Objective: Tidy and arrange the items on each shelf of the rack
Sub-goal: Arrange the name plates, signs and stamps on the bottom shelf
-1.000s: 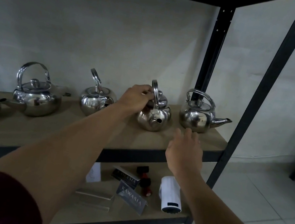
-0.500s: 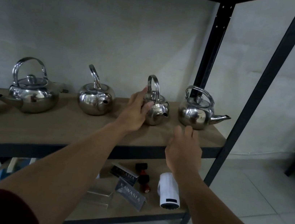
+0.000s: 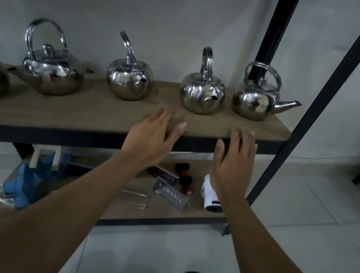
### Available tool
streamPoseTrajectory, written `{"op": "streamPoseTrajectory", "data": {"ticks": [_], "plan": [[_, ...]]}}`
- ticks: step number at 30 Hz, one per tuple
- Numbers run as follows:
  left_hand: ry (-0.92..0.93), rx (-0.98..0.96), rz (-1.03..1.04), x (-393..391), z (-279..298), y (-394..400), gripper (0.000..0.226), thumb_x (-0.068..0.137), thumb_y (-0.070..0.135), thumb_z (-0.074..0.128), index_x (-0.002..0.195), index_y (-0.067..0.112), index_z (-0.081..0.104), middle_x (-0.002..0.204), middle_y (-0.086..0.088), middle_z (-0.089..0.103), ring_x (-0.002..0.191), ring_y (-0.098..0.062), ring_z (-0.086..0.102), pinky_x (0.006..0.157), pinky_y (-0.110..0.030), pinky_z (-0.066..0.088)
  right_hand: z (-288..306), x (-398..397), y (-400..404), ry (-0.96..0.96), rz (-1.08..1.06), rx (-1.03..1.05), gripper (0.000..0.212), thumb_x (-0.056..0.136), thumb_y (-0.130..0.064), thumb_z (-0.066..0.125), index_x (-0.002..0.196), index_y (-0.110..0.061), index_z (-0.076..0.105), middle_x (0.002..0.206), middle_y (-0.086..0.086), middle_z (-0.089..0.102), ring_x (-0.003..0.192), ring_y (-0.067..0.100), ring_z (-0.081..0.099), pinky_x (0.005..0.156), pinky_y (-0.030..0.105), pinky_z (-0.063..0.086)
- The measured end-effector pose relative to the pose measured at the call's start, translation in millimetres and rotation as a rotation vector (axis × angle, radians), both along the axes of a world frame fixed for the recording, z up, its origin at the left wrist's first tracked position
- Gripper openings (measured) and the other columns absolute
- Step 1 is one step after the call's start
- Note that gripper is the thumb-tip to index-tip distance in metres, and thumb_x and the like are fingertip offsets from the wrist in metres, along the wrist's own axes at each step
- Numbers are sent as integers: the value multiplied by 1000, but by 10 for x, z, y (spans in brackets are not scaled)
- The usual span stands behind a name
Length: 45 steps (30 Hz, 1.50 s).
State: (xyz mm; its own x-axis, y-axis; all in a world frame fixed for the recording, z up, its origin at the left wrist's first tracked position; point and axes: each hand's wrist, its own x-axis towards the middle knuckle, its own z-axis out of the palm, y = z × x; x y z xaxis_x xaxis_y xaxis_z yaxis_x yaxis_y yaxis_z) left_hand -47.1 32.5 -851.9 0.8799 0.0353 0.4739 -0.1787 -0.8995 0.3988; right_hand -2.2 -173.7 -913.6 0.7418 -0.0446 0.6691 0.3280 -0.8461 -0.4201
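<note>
Round steel kettle (image 3: 201,95) stands upright on the wooden shelf (image 3: 85,111); spout points front-right. Left hand (image 3: 151,137) and right hand (image 3: 234,160) hover with fingers spread, holding nothing.

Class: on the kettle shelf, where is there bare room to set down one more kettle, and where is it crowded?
Bare: the front strip of the wooden shelf, ahead of the kettles. A narrower gap lies between the second kettle and third kettle. Crowded: the third kettle and the long-spouted kettle stand close.

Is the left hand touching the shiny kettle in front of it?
Apart. The head view shows bare wooden shelf between the left hand and the round shiny steel kettle; its fingers stop short of it.
</note>
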Motion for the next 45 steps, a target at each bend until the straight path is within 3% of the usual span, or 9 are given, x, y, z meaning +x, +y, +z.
{"op": "streamPoseTrajectory", "data": {"ticks": [2,4,10,17,26,30,35,40,45], "plan": [[-106,153,32,-159,-151,5,47,103,52,38,137,22,51,137,0,58,128,-22,52,107,-41,40,-95,-121,-47,-24,61,29,51,106,-24,46,154,-11,38,165,11,28,156,30,17,127,48,15],[-198,227,37,-296,-361,21,49,101,42,49,143,16,50,147,-3,50,143,-21,39,120,-44,25,-232,-215,-76,-37,95,62,63,96,-12,56,156,-13,35,168,8,22,155,27,21,125,48,22],[-358,212,-50,-556,-1031,16,39,91,11,63,130,6,63,157,-18,37,152,-32,25,119,-59,25,-917,-391,-87,305,114,96,61,81,-8,68,139,-19,53,147,10,46,135,35,47,106,56,45],[-48,296,-98,-334,-1694,164,38,91,24,66,128,14,63,154,-15,42,147,-32,34,118,-56,30,-1518,-188,-216,640,27,-44,62,82,-16,69,142,-17,52,152,16,39,139,38,38,109,47,39],[318,136,-76,227,-2334,209,44,84,18,69,126,24,58,129,1,56,113,-19,57,100,-39,50,-2058,277,-213,650,-130,-175,85,86,-51,72,154,-26,28,153,22,36,138,41,40,107,53,42],[433,30,-123,550,-2481,109,59,76,33,71,132,31,52,128,3,53,109,-20,57,94,-39,53,-2195,395,-235,623,-168,-129,96,82,-40,80,156,-32,20,147,20,40,130,39,47,100,51,50],[476,203,-219,770,-2746,-55,70,76,38,79,139,24,51,139,0,52,127,-22,48,111,-39,36,-2397,371,-254,556,-136,-95,93,87,-38,75,160,-33,18,158,17,28,141,37,34,102,47,48],[408,344,-122,830,-2773,-148,58,75,50,73,129,37,57,130,6,57,125,-18,49,107,-38,32,-2388,456,-310,537,-112,-65,92,82,-39,76,157,-35,22,153,16,33,137,40,38,101,56,51],[435,19,-106,1016,-2589,-373,53,80,53,67,129,34,60,126,10,63,120,-16,55,102,-37,30,-2310,550,-377,476,-131,241,88,74,-39,80,152,-32,40,130,6,51,112,23,53,87,39,56]]}}
